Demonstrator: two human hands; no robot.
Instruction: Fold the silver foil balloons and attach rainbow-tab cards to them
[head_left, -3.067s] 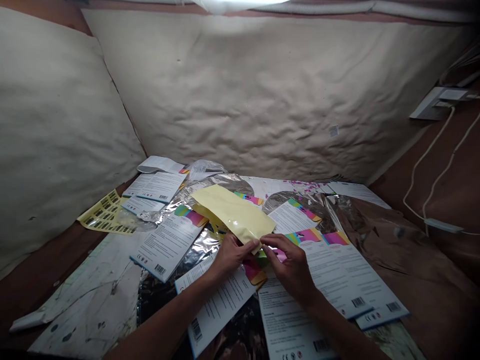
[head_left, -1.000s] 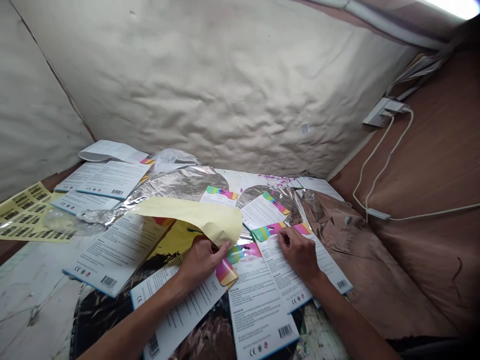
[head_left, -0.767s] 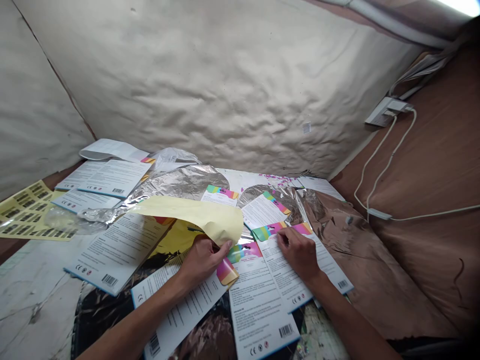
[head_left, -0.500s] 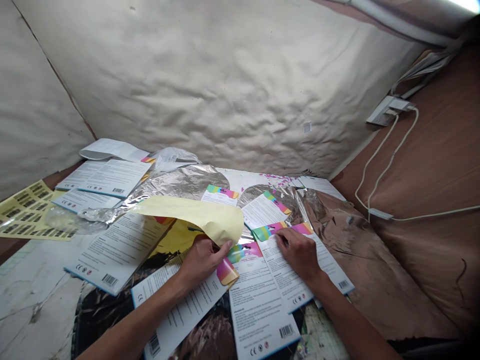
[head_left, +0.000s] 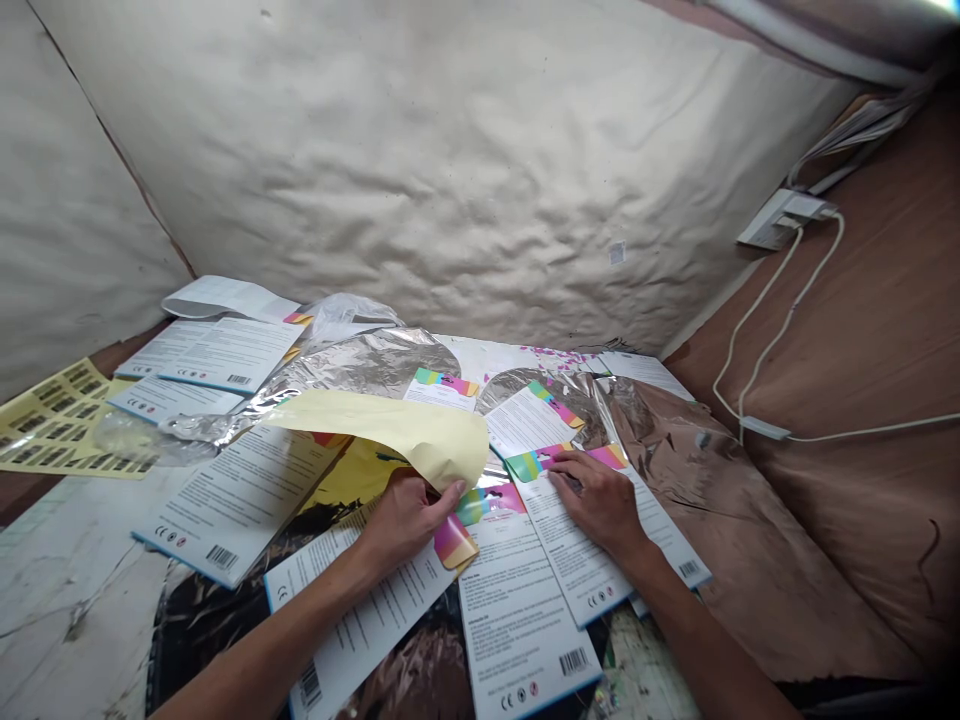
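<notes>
My left hand (head_left: 409, 520) is closed on the near right edge of a pale yellow sheet (head_left: 390, 425), which curls up over the fingers; its thumb shows at the edge. The sheet looks like the backing of a label sheet. Beneath that wrist lies a white printed card (head_left: 375, 625) with a bright coloured end. My right hand (head_left: 596, 500) rests on the top part of another printed card (head_left: 577, 560), fingertips at its coloured header, thumb and forefinger apart. Between the hands lies a third card (head_left: 517, 600) with a hang hole and a barcode.
More printed cards (head_left: 217, 500) lie at the left, and a sheet of barcode labels (head_left: 64, 425) sits at the far left. Silvery plastic film (head_left: 367, 365) and crumpled clear plastic (head_left: 345, 315) lie behind. White cables (head_left: 757, 330) hang from a socket box (head_left: 784, 215) at the right.
The fingers of my right hand have straightened a little on the card's header. My left hand and the yellow sheet stay almost in place; the view shifts slightly.
</notes>
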